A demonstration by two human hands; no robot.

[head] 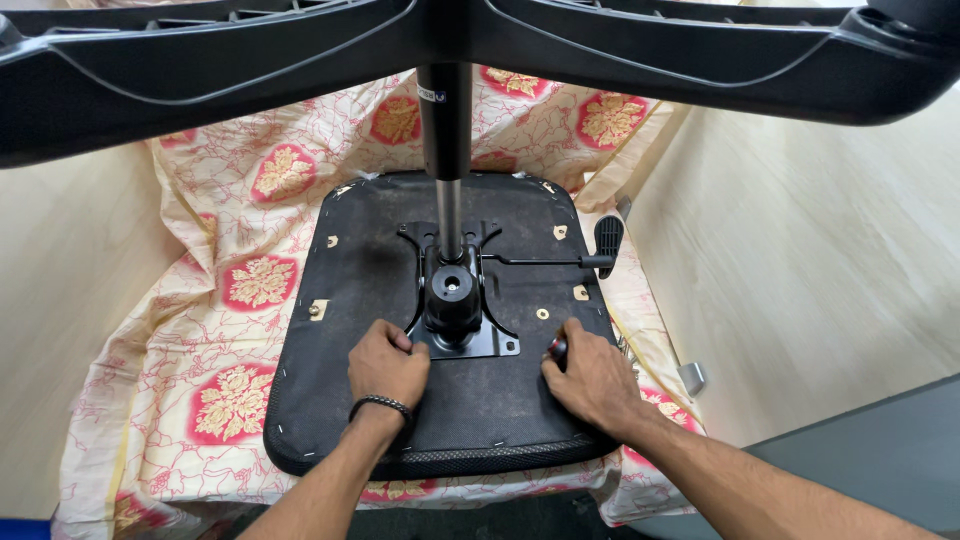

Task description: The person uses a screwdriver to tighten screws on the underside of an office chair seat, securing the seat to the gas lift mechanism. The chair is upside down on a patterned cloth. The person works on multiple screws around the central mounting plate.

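We have the metal plate (462, 335) and post on the upturned seat (380, 400); left hand (388, 368) curls at its seven-o'clock corner, right hand (590, 378) grips a red-tipped tool (556, 347); fastening looks unfinished.

One upturned chair seat (440, 400) is being shown on one patterned cloth (240, 300), with one metal mounting plate (490, 345), one gas cylinder (445, 130) and one lever (560, 262) being counted. Two hands are being seen: one left hand (388, 366) and one right hand (590, 375), with one wristband (380, 404) being worn.
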